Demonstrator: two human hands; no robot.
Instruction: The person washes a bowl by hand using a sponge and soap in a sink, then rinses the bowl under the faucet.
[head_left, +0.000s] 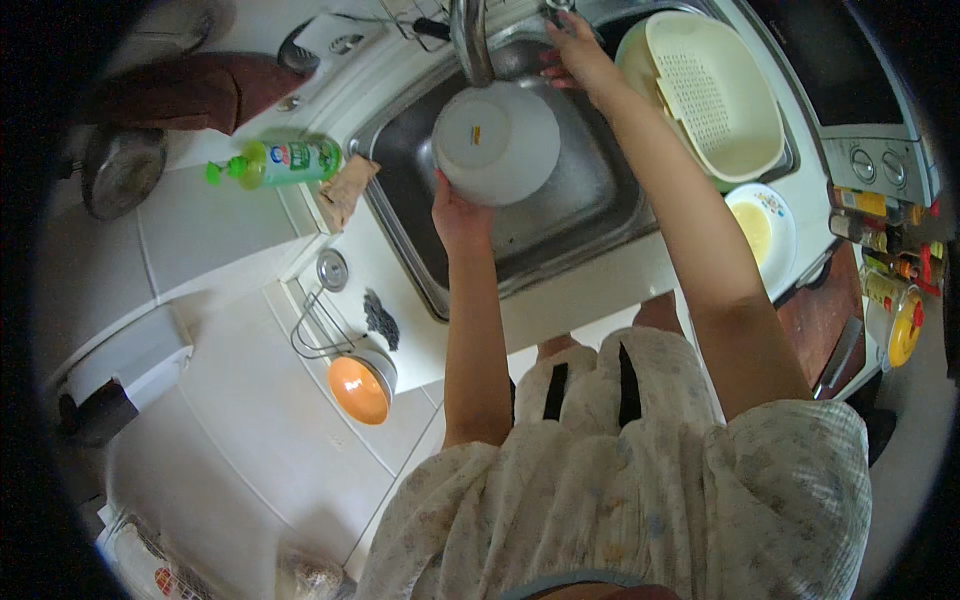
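My left hand (459, 216) grips the rim of a white bowl (517, 150), tilted so its underside faces me, with a small yellow sticker on the base. The bowl is over the steel sink basin (600, 199), just below the end of the chrome faucet spout (471, 45). I cannot make out any running water. My right hand (581, 64) reaches past the bowl to the back of the sink, fingers apart. Close to its fingertips is a shiny fitting or glass (561, 9), only partly visible; contact with it is unclear.
A cream colander basin (739, 97) stands right of the sink, near a white plate (780, 232) and a microwave (862, 97). A knife (838, 356) lies on a wooden board (817, 315). Leftward are a green soap bottle (300, 163), a scouring pad (381, 320) and an orange-lined bowl (358, 390).
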